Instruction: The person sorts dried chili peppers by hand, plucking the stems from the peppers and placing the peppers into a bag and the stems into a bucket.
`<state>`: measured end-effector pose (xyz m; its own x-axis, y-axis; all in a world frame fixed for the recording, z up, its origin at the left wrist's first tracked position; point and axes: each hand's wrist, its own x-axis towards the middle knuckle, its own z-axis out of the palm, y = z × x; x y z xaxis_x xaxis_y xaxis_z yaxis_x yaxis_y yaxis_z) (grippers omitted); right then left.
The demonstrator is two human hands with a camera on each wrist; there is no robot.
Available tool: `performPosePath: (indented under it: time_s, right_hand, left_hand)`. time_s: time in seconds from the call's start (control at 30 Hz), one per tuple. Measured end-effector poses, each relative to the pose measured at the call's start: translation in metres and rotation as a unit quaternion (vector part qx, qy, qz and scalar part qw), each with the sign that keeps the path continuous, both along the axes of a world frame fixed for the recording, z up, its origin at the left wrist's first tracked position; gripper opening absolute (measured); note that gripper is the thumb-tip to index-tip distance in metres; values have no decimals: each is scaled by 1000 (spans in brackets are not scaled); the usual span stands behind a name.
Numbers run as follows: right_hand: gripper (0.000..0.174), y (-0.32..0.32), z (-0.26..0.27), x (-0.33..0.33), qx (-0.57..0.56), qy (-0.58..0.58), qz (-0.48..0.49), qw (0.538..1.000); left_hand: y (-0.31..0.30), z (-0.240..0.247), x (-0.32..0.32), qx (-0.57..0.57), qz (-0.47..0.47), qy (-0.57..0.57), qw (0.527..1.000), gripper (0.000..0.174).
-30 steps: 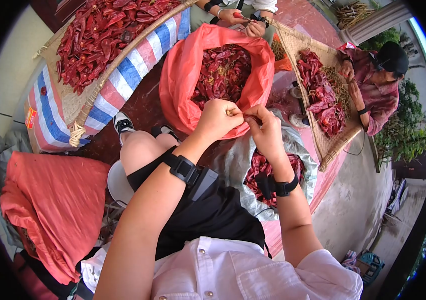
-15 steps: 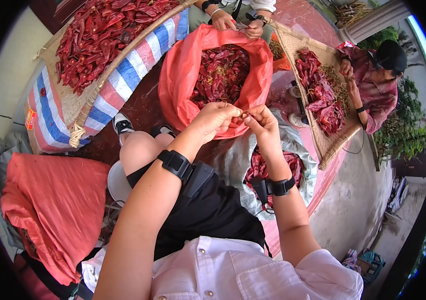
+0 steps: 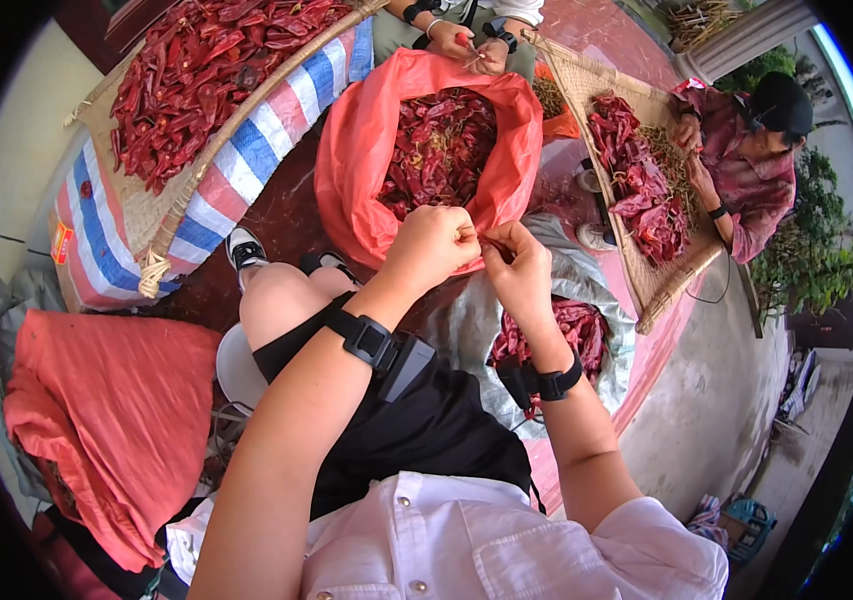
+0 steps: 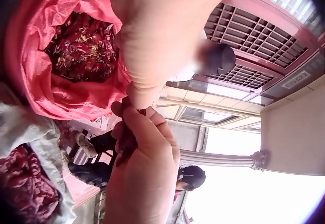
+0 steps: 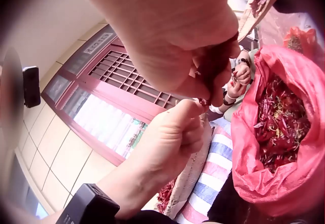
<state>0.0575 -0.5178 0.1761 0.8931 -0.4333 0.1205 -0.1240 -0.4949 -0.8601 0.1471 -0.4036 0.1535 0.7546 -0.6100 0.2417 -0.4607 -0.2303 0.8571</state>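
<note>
My left hand and right hand meet fingertip to fingertip just in front of the open red bag. Curled in the right hand is a dark red dried pepper, also visible under its fingers in the right wrist view. Thumb and forefinger of the left hand pinch at the pepper's end, where a little red shows; the exact hold is partly hidden. Dried peppers with pale stems fill the bag.
A woven tray of peppers stands upper left on striped sacking. Below my right hand is a pale sack of peppers. Another tray lies right, beside a person in a dark cap. Someone else's hands work beyond the red bag.
A small pale stem end seen between my fingertips half a second ago is no longer plain in the head view. My hands have shifted slightly; the hands beyond the bag have moved too.
</note>
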Motion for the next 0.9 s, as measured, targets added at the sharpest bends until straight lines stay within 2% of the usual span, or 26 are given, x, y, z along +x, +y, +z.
performPosePath:
  time_s: [0.03, 0.1, 0.13, 0.17, 0.2, 0.23, 0.27, 0.33, 0.4, 0.43, 0.47, 0.5, 0.53, 0.6, 0.63, 0.67, 0.73, 0.8, 0.9]
  right_hand:
    - [7, -2, -3, 0, 0, 0, 0, 1000]
    - [9, -13, -14, -2, 133, 13, 27, 991]
    - [9, -16, -18, -4, 133, 13, 26, 991]
    - [10, -19, -22, -6, 212, -11, 38, 977]
    - [12, -23, -25, -9, 289, -35, 49, 955]
    - [12, -31, -29, -18, 289, -6, 67, 955]
    - [12, -39, -36, -28, 289, -5, 68, 955]
    - [14, -57, -56, -54, 264, 68, 41, 961]
    - [21, -91, -94, -94, 203, 156, 25, 966]
    - [24, -101, -95, -110, 89, 242, 36, 966]
    - [27, -110, -97, -125, -27, 324, 48, 945]
    - [30, -120, -103, -140, -232, 346, 92, 904]
    - [30, -118, -99, -137, -232, 349, 94, 903]
    - [33, -116, -93, -125, -281, 259, 90, 920]
    - [33, -105, -80, -103, -126, 246, 73, 958]
    - [33, -98, -76, -82, -126, 248, 76, 958]
    - [33, -82, -74, -36, -194, 126, 110, 967]
    - [32, -60, -66, 15, -149, 145, 131, 969]
    - [30, -50, -106, 78, -192, 116, 173, 959]
  left_hand:
    - [0, 1, 0, 0, 0, 0, 1000, 10]
    - [1, 3, 3, -40, 36, 62, 997, 9]
    - [0, 1, 5, -100, 55, 120, 986, 10]
    - [0, 0, 9, -154, 62, 222, 961, 10]
    - [1, -2, 14, -207, 68, 321, 922, 12]
    - [9, 2, 19, -230, 22, 491, 840, 10]
    - [13, 3, 21, -230, 23, 491, 840, 10]
    - [18, 5, 24, -391, -40, 594, 702, 11]
    - [20, 7, 29, -411, -23, 592, 693, 13]
    - [21, 8, 30, -452, 8, 590, 669, 10]
    - [22, 8, 31, -492, 40, 586, 642, 8]
    - [23, 9, 33, -501, 48, 579, 641, 7]
    - [24, 14, 33, -502, 51, 581, 639, 7]
    - [24, 26, 35, -517, 134, 564, 630, 7]
    - [24, 23, 37, -526, 146, 544, 638, 6]
    - [27, 19, 41, -526, 149, 544, 636, 6]
    - [32, 13, 51, -545, 160, 522, 637, 12]
    - [33, 17, 57, -559, 163, 513, 631, 17]
    - [32, 26, 64, -562, 206, 492, 632, 15]
